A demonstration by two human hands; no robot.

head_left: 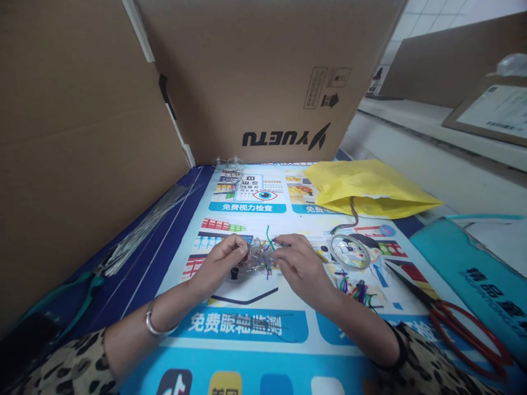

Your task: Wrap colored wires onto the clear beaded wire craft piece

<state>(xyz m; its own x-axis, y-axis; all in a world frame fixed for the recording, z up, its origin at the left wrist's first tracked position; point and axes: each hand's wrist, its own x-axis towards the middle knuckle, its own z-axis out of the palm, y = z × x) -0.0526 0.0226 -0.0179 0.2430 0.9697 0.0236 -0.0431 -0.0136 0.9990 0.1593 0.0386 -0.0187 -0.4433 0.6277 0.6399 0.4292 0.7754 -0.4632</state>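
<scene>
A small tangled piece of thin silver wire is between my two hands, above the printed sheet. My left hand closes its thumb and index finger on the piece's left side. On the other side, my right hand has its fingers curled in a pinch at the right edge. Short coloured threads, among them a green thread and purple ends, stick out of the wire near my right fingertips. What exactly the right fingertips pinch is partly hidden.
Right: yellow bag, braided cord, clear ring, thread scraps, red-handled scissors, teal pouch. Left: straight wires and teal-handled pliers. More wire pieces lie before the cardboard wall.
</scene>
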